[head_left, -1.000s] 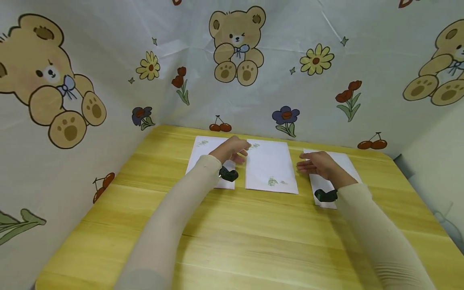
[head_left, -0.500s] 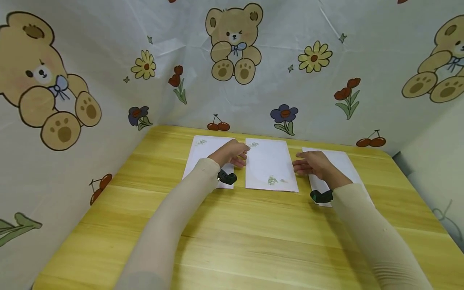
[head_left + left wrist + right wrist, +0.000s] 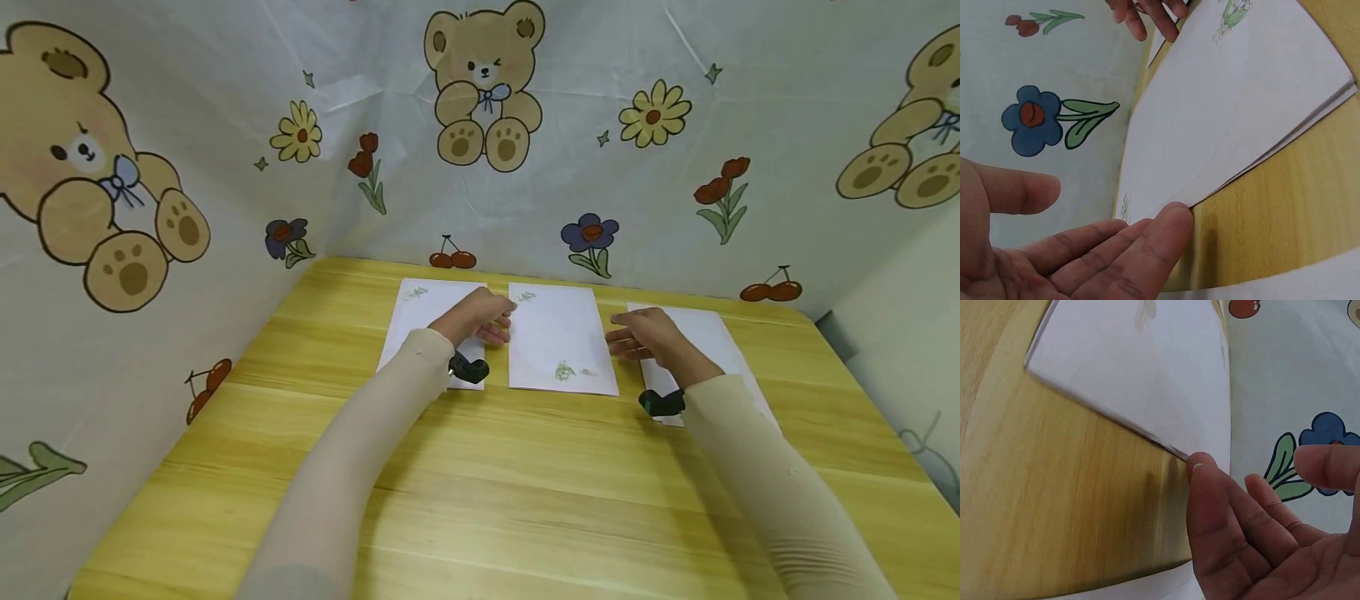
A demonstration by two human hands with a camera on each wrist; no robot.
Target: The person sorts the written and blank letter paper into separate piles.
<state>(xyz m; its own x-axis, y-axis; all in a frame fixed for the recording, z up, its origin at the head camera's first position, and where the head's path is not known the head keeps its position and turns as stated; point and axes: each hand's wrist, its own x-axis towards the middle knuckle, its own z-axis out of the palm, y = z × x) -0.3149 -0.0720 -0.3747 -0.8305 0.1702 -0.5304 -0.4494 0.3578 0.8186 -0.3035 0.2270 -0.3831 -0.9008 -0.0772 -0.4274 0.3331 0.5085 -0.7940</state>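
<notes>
A thin stack of white paper sheets [image 3: 562, 337] with small green plant prints lies in the middle of the three papers. My left hand [image 3: 480, 317] is at its left edge, over the left paper [image 3: 405, 321]. In the left wrist view its extended fingertips [image 3: 1175, 219] meet the stack's edge, thumb held apart. Opposite, my right hand [image 3: 651, 337] is at the stack's right edge, above the right paper [image 3: 712, 333]. The right wrist view shows relaxed, nearly straight fingers [image 3: 1210, 500] touching that edge. Neither hand grips anything.
All the papers lie toward the back of a yellow wood-grain table [image 3: 510, 483]. Behind and left hangs a white cloth [image 3: 337, 192] printed with bears and flowers. Dark wrist straps [image 3: 468, 368] are on both wrists.
My right hand has moved slightly left, up to the middle stack's edge. The left hand stays nearly in place. The head view has shifted a little.
</notes>
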